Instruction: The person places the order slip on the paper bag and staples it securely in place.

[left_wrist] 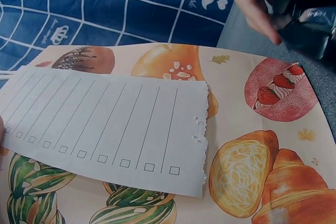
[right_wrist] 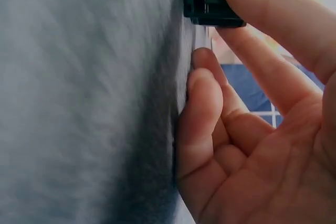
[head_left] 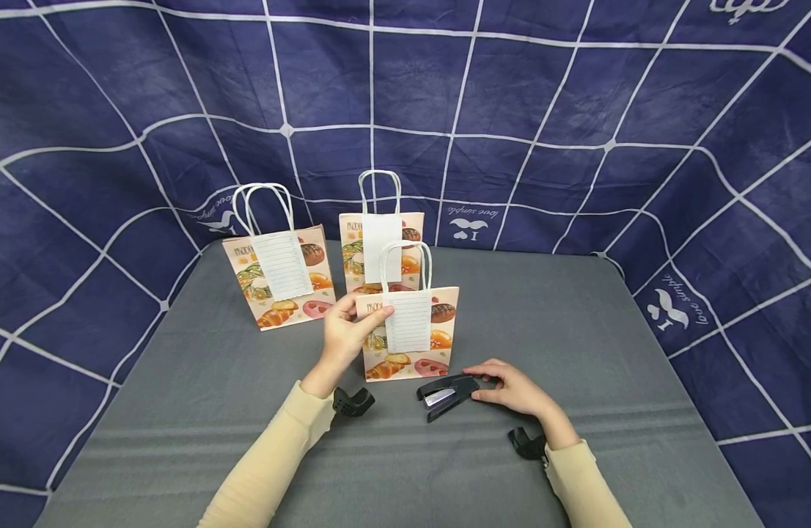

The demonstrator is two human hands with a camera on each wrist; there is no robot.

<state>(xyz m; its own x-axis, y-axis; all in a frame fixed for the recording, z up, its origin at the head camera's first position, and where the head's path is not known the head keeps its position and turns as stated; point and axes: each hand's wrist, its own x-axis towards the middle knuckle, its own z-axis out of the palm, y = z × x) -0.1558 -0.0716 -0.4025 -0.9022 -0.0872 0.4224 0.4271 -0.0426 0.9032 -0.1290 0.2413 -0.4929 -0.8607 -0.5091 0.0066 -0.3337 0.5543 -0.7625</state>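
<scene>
A paper bag (head_left: 410, 369) with printed breads and white twisted handles stands upright in the middle of the table. A lined checklist slip (head_left: 410, 323) lies against its front; in the left wrist view its torn edge and row of small boxes show. My left hand (head_left: 342, 339) pinches the slip and the bag near their upper left, thumb in front, other fingers mostly hidden behind. To the right of the bag's base, my right hand (head_left: 511, 390) grips the rear end of a black stapler (head_left: 450, 390) between thumb and fingers. The stapler's front points left, its jaws apart.
Two similar bags stand behind: one at the left (head_left: 283, 312), tilted in view, and one at the back (head_left: 351, 253), partly covered by the front bag. Each bears a white slip. A blue grid-patterned cloth (head_left: 524, 88) surrounds the grey table (head_left: 564, 315) at the back and sides.
</scene>
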